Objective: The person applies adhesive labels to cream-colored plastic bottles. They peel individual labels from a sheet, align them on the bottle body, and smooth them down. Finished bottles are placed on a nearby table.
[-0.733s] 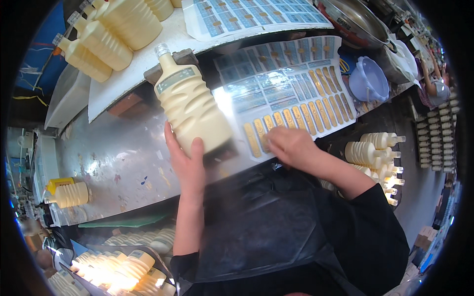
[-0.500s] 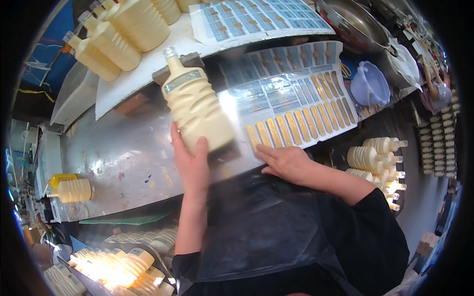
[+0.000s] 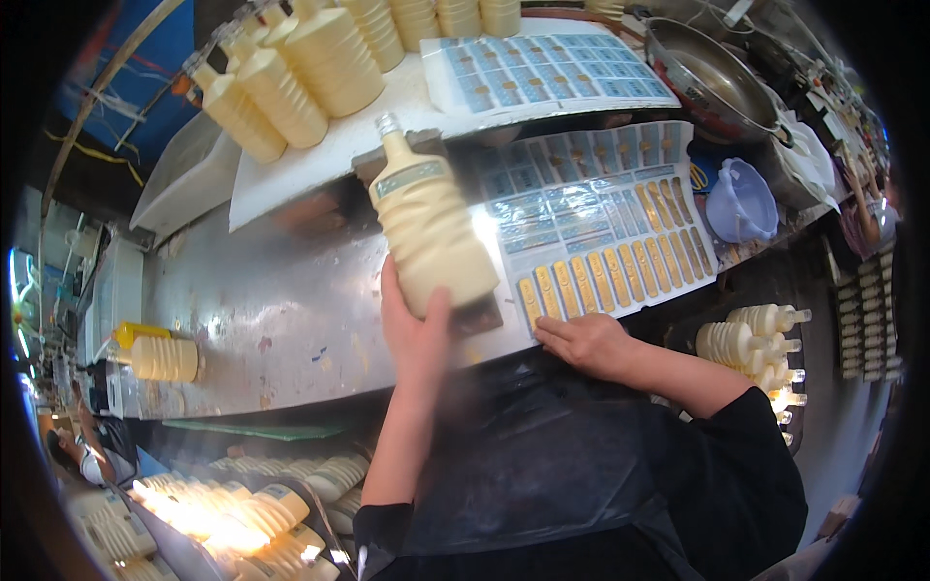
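cream bottle (image 3: 436,232), ridged and tilted, sits in the fingers of the left hand (image 3: 417,324), which wrap its lower end, thumb on one side and the other fingers on the opposite side; its neck points away from them. the right hand (image 3: 593,347) is lower and to the right of the bottle's base, its fingers close together, tips at the near left corner of the label sheet (image 3: 620,232); whether they pinch it, i cannot tell.

the near edge of the metal bench (image 3: 252,300) passes just below the right fingertips. to the left of the left fingers runs a wide stretch of stained grey metal, the roomiest side. ahead of them, the front edge of the white shelf (image 3: 334,150) comes near the bottle's neck, and a dark block (image 3: 480,318) lies by the base, between the two hands.

beyond the left fingers, ahead and leftward, upright bottles (image 3: 334,63) crowd the shelf, with a second sheet (image 3: 552,73) to their right. far ahead and right of the right fingers are a lilac bucket (image 3: 741,203) and a wide pan (image 3: 717,82). well left of the left fingers lies a ridged bottle (image 3: 165,358).
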A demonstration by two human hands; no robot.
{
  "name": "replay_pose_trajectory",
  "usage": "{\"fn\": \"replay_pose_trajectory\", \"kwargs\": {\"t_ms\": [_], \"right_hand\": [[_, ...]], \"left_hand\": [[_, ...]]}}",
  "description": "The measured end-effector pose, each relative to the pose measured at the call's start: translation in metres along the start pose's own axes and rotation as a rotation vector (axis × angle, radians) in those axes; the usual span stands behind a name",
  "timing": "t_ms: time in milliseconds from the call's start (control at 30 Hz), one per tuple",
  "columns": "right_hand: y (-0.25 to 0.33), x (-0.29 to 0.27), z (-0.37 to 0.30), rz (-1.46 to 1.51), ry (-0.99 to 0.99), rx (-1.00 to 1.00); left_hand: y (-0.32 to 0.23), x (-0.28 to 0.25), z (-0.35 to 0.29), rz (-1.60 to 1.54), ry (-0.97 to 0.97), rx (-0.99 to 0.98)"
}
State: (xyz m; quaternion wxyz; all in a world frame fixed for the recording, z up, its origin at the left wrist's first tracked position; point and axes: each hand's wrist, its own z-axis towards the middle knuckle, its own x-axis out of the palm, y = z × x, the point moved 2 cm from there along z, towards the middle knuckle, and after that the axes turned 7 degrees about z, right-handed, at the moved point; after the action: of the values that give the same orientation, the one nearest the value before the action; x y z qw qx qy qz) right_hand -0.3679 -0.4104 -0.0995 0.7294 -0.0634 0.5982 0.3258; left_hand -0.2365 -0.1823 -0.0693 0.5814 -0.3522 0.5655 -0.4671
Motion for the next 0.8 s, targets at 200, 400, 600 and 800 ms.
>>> {"fn": "replay_pose_trajectory", "kwargs": {"t_ms": [200,400,600,800], "right_hand": [[-0.037,-0.038,0.028,0.093,-0.238,0.113],[-0.118,-0.097,0.073,-0.118,-0.610,0.308],[-0.194,-0.122,0.084,-0.215,-0.453,0.786],[-0.238,-0.143,0.077,-0.351,-0.208,0.728]], "left_hand": [[0.006,-0.001,-0.004,-0.040,0.016,-0.049],[0.004,-0.001,-0.007,-0.026,0.021,-0.054],[-0.003,0.002,-0.007,-0.034,0.035,-0.060],[0.006,0.001,-0.009,0.016,0.015,-0.051]]}}
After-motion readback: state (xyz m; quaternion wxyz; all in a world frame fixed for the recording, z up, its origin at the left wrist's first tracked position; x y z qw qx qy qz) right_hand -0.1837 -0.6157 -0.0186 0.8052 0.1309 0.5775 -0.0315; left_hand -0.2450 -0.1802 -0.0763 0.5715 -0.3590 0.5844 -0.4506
